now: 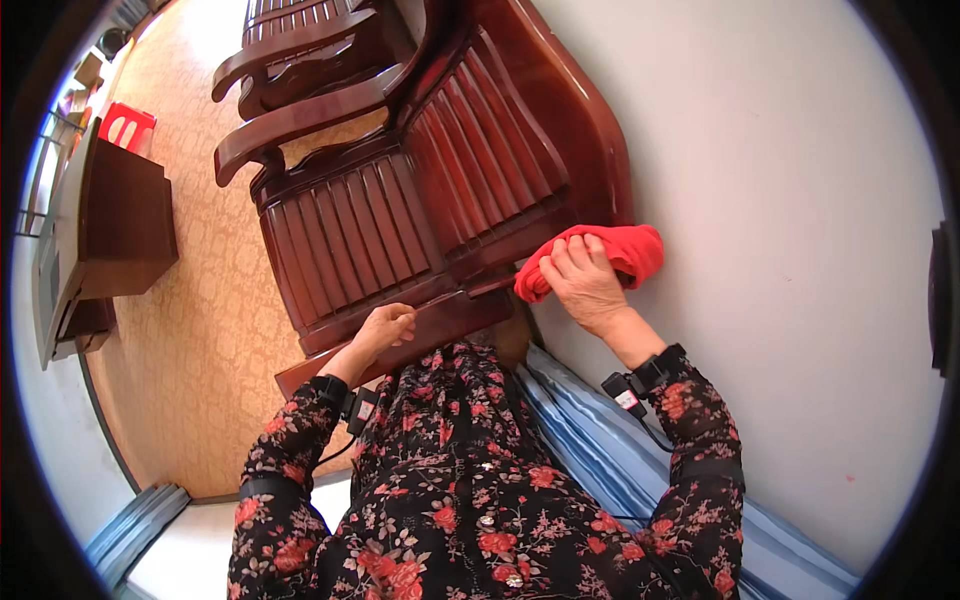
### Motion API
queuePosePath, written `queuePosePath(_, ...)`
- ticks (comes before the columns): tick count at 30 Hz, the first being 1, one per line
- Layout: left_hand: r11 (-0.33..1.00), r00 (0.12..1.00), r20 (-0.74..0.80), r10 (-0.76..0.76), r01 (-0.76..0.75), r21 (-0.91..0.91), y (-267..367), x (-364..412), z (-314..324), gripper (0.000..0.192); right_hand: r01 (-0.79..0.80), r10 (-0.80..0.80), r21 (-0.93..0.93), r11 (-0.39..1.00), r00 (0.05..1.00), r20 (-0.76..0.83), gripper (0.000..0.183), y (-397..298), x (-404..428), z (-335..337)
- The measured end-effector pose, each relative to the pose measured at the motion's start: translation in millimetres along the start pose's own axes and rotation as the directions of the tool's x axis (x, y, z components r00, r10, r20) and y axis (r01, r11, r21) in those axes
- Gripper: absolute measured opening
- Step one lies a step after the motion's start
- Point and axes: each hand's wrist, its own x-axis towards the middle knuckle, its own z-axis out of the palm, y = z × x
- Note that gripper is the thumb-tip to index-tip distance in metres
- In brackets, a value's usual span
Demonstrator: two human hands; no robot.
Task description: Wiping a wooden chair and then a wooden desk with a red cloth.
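Note:
A bunched red cloth (637, 251) is gripped by my right hand (589, 289), beside the pale wall and the lower back corner of a dark red wooden slatted bench (442, 300). My left hand (386, 328) is over the near end of the bench, its fingers loosely curled with nothing seen in them; whether it touches the wood I cannot tell. The slatted seat (345, 240) and the slatted backrest (480, 150) lie beyond both hands. The cloth covers part of the corner where the backrest ends.
Curved wooden armrests (307, 127) stand farther off. The wall (750, 187) runs along the right, with a blue curtain (600, 427) near my right arm. On the left are a brown wooden cabinet (127, 217), a red plastic stool (129, 124) and a patterned tan floor (202, 337).

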Motion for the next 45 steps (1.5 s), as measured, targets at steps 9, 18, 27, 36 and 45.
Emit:
queuePosePath(9, 0.973, 0.963, -0.204, -0.178, 0.141, -0.182, -55.9, -8.0, -12.6, 0.030, -0.133, 0.011, 0.320, 0.938, 0.934, 0.357, 0.028, -51.8, 9.9, 181.0)
queuePosePath(18, 0.955, 0.952, -0.210, -0.223, 0.170, -0.245, -63.1, -20.4, -13.2, 0.030, 0.026, -0.012, 0.453, 0.891, 0.999, -0.034, 0.028, -58.1, 38.2, 182.1)
queuePosePath(27, 0.996, 0.999, -0.038, -0.032, 0.028, -0.081, -16.4, 25.0, 13.2, 0.029, 0.055, -0.018, 0.357, 0.933, 0.994, -0.108, 0.028, -21.9, -9.1, -2.9)
queuePosePath(36, 1.000, 0.973, 0.231, 0.009, -0.016, 0.027, 22.0, 28.5, 45.5, 0.039, -0.389, 0.303, 0.175, 0.905, 0.876, 0.376, 0.023, -50.8, -86.8, 74.2)
queuePosePath(45, 0.731, 0.712, 0.455, 0.535, -0.660, 0.173, 71.8, 18.6, 99.9, 0.053, -0.367, 0.281, 0.835, -0.410, 0.820, 0.499, 0.024, -59.0, -44.3, -16.8)
